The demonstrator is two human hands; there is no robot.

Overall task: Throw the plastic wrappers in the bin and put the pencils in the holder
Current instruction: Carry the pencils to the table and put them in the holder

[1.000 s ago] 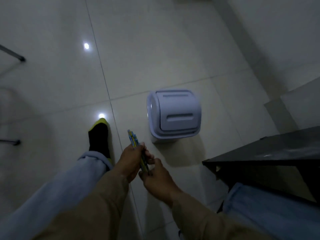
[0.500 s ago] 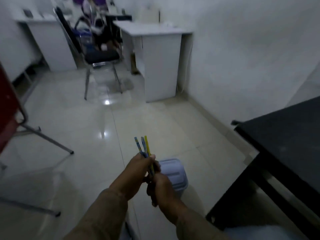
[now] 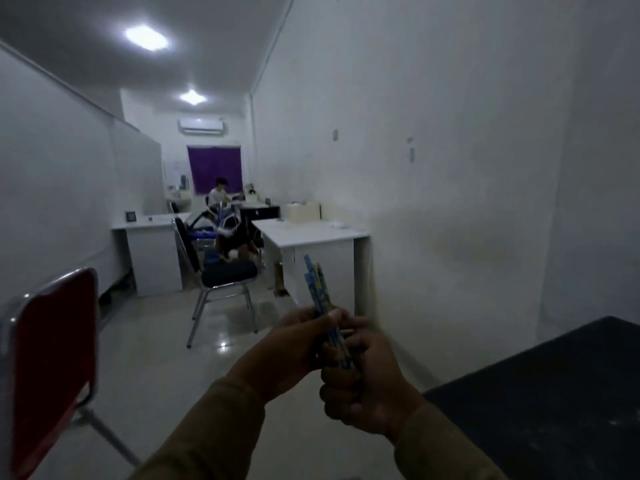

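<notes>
A small bundle of blue and yellow pencils (image 3: 317, 285) stands nearly upright in front of me, tips pointing up. My left hand (image 3: 294, 344) grips the bundle from the left, thumb across it. My right hand (image 3: 363, 379) is closed around the lower ends from the right. Both hands are held at chest height over the floor. The bin, any wrappers and a pencil holder are out of view.
A black table (image 3: 554, 393) fills the lower right. A red chair (image 3: 52, 358) stands close at the lower left. Further off are a black-seated chair (image 3: 225, 271), white desks (image 3: 311, 237) along the right wall, and a seated person (image 3: 218, 194) at the far end.
My view has swung up from the floor and the bin to the room ahead. The bin has left the frame. Both hands have kept hold of the pencils.
</notes>
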